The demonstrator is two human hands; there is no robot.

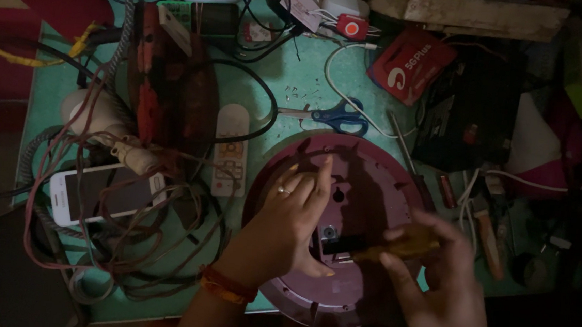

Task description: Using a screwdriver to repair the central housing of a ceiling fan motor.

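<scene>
— So where does the round maroon plastic base (365,182) sit?

— Flat on the green tabletop (297,82), just below the blue-handled scissors (338,117) and right of the white remote control (230,149).

— And the hands?

— Left hand (290,218) lies spread on the base, fingers open, gripping nothing. Right hand (442,290) is closed around a yellow-handled screwdriver (401,245), its dark shaft pointing at the centre fitting.

— Anything else nearby?

— White smartphone (101,194) among tangled wires at the left.

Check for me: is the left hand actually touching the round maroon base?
Touching. The head view shows the left hand lying flat on the round maroon base, fingers spread over its surface with no gap visible.
</scene>
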